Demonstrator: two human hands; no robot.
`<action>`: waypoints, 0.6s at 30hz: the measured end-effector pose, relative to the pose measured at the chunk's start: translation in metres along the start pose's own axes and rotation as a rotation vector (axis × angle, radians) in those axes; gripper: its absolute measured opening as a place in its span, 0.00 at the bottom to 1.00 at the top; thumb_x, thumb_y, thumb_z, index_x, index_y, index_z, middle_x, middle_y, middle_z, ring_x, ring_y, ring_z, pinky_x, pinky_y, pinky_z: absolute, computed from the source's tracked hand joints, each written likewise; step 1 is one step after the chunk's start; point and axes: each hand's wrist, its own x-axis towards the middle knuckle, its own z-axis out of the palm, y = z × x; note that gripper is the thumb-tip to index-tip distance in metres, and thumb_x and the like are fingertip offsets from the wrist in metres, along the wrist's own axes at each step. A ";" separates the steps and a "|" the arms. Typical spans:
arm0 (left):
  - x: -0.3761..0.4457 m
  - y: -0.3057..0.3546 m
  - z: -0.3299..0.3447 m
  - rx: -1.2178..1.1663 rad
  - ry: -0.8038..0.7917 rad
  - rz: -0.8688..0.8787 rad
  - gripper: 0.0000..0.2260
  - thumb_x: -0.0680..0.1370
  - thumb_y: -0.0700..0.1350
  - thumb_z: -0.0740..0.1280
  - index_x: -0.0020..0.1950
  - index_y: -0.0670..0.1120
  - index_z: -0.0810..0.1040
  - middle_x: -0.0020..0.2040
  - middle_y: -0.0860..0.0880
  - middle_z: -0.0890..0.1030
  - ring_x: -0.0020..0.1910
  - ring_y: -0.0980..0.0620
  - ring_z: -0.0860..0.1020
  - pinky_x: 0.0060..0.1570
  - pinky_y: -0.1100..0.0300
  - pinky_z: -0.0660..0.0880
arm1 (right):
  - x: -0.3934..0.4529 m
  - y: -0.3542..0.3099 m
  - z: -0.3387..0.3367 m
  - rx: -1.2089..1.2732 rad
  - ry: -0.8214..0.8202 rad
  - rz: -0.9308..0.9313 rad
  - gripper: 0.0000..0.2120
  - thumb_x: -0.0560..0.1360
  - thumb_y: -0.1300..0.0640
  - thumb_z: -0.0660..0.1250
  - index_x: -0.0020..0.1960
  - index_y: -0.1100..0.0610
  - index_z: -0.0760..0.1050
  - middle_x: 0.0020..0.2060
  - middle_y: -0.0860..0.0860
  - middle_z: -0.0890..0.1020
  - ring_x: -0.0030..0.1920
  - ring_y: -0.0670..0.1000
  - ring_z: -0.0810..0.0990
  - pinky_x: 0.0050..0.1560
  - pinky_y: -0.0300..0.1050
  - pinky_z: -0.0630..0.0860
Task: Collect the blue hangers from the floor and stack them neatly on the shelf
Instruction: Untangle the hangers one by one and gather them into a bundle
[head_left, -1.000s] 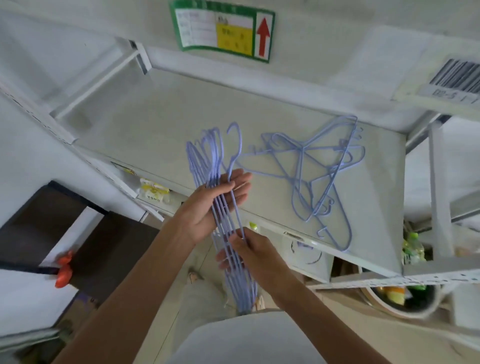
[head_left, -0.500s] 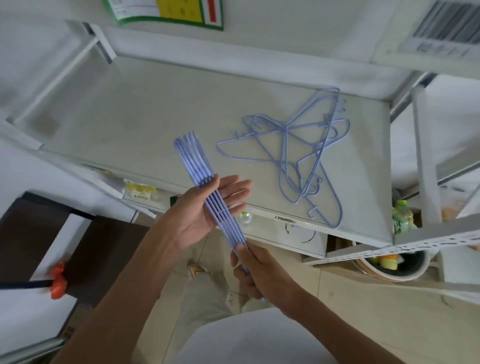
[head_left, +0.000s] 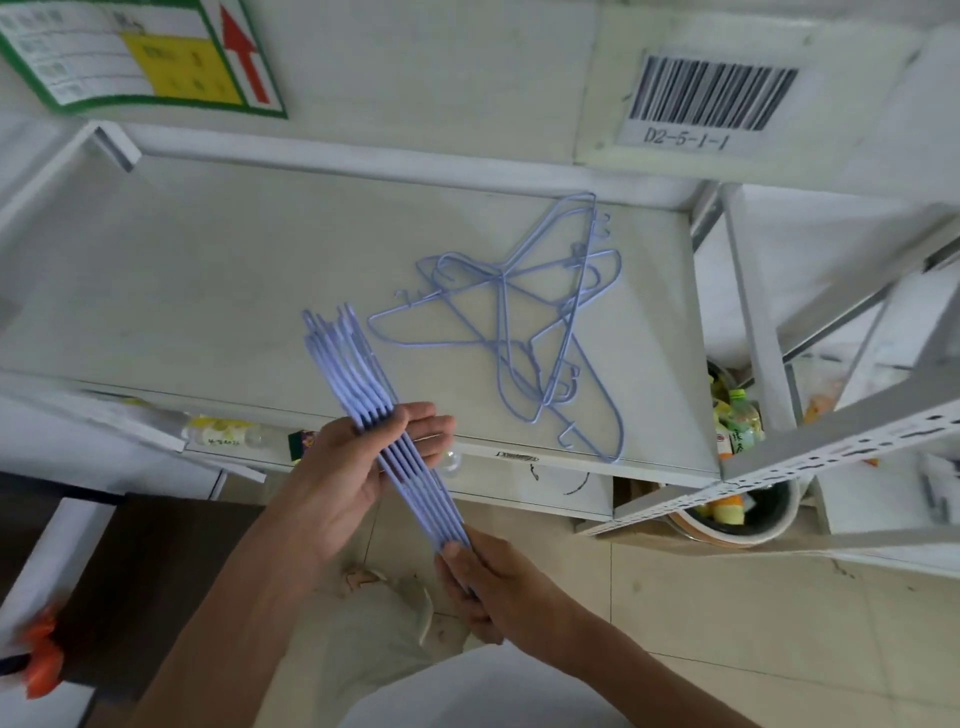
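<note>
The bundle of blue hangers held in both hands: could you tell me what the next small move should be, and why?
Probably carry the bundle forward and lay it flat on the shelf, beside the loose hangers. The left hand and right hand already hold it aligned, its far end over the shelf's front edge, with bare board underneath.

We note bright, even, diffuse light with only faint shadows on the shelf (head_left: 260, 270). Wide-angle distortion bends the frame edges; overall focus slightly soft.
</note>
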 end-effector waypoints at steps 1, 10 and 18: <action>0.000 0.004 -0.003 0.033 -0.017 0.000 0.17 0.81 0.42 0.63 0.66 0.34 0.78 0.62 0.35 0.84 0.62 0.38 0.84 0.57 0.51 0.84 | 0.001 -0.001 -0.002 -0.039 0.000 -0.021 0.15 0.88 0.50 0.54 0.48 0.56 0.71 0.32 0.52 0.70 0.28 0.49 0.68 0.29 0.42 0.66; -0.009 0.007 -0.026 -0.106 -0.031 -0.012 0.18 0.79 0.42 0.61 0.65 0.37 0.79 0.62 0.38 0.85 0.60 0.40 0.85 0.55 0.51 0.84 | 0.115 -0.073 -0.115 -0.402 0.640 -0.096 0.09 0.81 0.52 0.60 0.50 0.52 0.78 0.40 0.51 0.86 0.38 0.56 0.85 0.41 0.52 0.81; -0.022 -0.010 -0.051 -0.156 0.050 -0.020 0.15 0.79 0.39 0.62 0.60 0.39 0.86 0.63 0.34 0.83 0.61 0.37 0.84 0.55 0.51 0.84 | 0.248 -0.115 -0.183 -0.972 0.768 0.217 0.28 0.80 0.40 0.62 0.70 0.59 0.70 0.67 0.61 0.77 0.69 0.65 0.76 0.66 0.59 0.72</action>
